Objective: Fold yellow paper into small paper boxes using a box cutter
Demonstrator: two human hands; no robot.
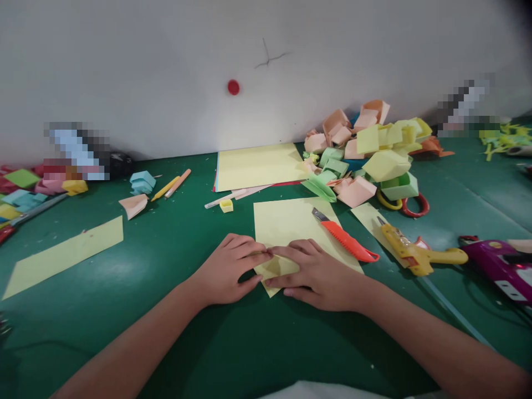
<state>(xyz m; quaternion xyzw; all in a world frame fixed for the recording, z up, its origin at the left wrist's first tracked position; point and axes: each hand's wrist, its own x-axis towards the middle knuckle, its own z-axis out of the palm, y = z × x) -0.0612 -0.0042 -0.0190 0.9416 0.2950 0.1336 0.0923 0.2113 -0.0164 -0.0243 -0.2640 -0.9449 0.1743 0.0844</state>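
Note:
A pale yellow paper sheet lies on the green tabletop in front of me. My left hand reaches over its left edge, fingers stretched out and thumb apart. My right hand rests on the sheet with its fingers spread. The fingertips of both hands meet on yellow paper, whose pointed corner shows between them; I cannot tell whether this is a separate piece. An orange utility knife with its blade out lies across the sheet's right edge, beyond my right hand.
A yellow glue gun rests on a paper strip at right, near a purple device. Folded paper pieces are heaped behind, with scissor handles. Stacked sheets lie by the wall; another strip is at left.

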